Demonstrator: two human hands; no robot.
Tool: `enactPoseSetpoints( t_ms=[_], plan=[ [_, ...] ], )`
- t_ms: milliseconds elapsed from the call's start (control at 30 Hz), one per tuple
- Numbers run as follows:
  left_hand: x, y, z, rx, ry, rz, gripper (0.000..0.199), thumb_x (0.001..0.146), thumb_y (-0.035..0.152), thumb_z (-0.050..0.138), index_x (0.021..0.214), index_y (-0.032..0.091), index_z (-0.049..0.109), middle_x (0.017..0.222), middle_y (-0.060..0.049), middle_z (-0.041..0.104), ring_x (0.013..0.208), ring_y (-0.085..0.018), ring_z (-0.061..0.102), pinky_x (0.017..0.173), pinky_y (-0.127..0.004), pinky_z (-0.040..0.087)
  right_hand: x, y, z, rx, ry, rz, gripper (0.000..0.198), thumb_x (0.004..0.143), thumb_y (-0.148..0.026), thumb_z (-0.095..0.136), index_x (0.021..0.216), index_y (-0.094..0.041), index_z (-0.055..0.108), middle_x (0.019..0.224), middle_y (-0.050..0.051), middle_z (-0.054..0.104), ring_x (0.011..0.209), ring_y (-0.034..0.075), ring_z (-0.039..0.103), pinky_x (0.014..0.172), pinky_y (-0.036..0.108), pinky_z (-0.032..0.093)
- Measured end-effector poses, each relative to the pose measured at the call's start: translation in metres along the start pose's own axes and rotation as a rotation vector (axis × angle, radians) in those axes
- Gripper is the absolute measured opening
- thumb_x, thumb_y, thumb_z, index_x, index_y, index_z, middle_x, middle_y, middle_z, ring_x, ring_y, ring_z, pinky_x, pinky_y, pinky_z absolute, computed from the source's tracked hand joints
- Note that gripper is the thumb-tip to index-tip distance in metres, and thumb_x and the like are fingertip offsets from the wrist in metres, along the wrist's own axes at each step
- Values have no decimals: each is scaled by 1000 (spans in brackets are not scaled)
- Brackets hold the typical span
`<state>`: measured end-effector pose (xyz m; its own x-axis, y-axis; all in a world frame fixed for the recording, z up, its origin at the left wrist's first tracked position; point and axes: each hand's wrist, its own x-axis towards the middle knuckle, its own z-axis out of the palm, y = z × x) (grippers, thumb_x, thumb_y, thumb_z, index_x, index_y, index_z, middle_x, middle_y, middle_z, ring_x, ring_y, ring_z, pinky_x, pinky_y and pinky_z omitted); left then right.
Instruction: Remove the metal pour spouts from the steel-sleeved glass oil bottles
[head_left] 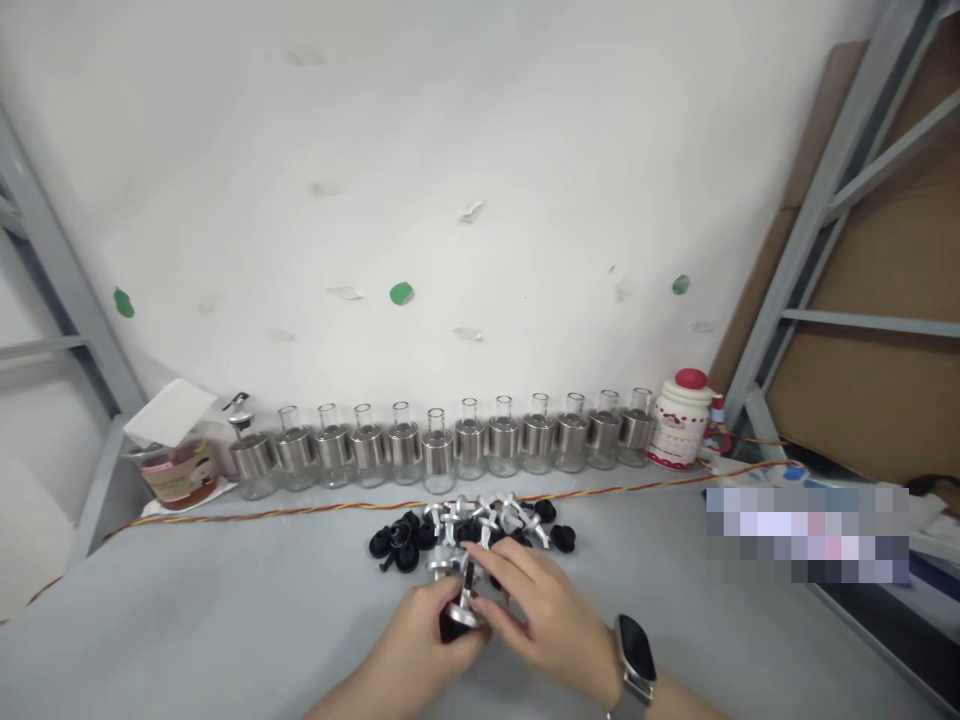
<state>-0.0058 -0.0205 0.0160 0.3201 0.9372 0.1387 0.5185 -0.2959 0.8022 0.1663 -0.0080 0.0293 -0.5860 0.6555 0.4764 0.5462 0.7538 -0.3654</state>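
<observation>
Your left hand [431, 630] grasps a silver metal fitting with black parts [463, 615] above the grey tabletop [262, 610]; the fingers of your right hand [551, 605] reach around its upper end, though whether they pinch it I cannot tell. Just beyond lie loose silver metal fittings [486, 528] and round black stoppers [562, 539], before clear glass bottles in brushed-metal sleeves [503, 437].
</observation>
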Motion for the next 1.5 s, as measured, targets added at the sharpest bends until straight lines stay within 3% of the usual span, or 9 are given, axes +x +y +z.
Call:
enactPoseSetpoints(
  t_ms=[267,467,633,900,1033,1167,1267,1367,1500],
  plan=[
    [-9,5,8,284,-73,6,16,72,28,50,74,15,59,72,-7,68,61,-18,60,56,-23,40,0,-2,5,-130,-7,-89,23,87,-28,35,93,-15,53,81,7,55,73,18,50,66,30,41],
    [-6,-2,13,97,-114,13,9,69,22,52,69,14,57,65,-3,64,59,-14,57,55,-20,42,0,0,14,-318,80,-218,31,88,-18,24,77,-14,52,68,6,51,63,18,46,57,30,36],
    [-7,2,12,-230,-226,-198,10,69,20,48,74,13,53,51,2,55,37,-8,47,35,-16,35,-3,1,19,-309,74,-225,32,88,-16,22,77,-14,52,70,7,53,61,18,46,55,29,36],
    [-6,12,9,-330,-314,-255,25,59,34,67,70,14,56,51,4,53,39,-5,42,37,-14,34,4,7,0,117,155,268,35,91,-25,22,66,-19,46,64,1,51,61,13,50,59,24,39],
    [-3,7,8,-248,-123,-237,31,69,40,58,88,16,53,55,4,55,35,-6,40,33,-17,33,9,28,4,173,188,356,28,88,-25,29,93,-17,56,86,6,58,82,18,54,76,29,41],
    [0,0,1,-142,91,-81,35,78,36,47,109,20,40,95,-5,61,72,-14,57,65,-22,43,10,39,14,279,198,414,37,85,-28,36,119,-18,44,89,6,58,85,18,54,80,31,40],
    [1,-5,0,-23,39,-103,54,76,29,49,123,18,26,89,-5,63,70,-16,58,66,-24,41,10,29,11,300,230,438,31,85,-35,36,105,-18,52,75,3,58,74,17,53,73,30,41],
    [0,-7,1,128,-32,-132,72,68,17,53,130,17,16,84,-4,65,65,-18,59,61,-24,40,7,8,4,319,80,393,35,87,-39,31,73,-18,55,64,0,55,60,14,50,59,24,38],
    [-2,-3,0,169,-67,-105,78,63,11,53,132,23,17,96,-3,66,72,-18,61,65,-23,40,3,-10,8,406,-44,353,29,86,-39,37,70,-19,51,64,-1,57,58,12,50,52,21,34]
  ],
)
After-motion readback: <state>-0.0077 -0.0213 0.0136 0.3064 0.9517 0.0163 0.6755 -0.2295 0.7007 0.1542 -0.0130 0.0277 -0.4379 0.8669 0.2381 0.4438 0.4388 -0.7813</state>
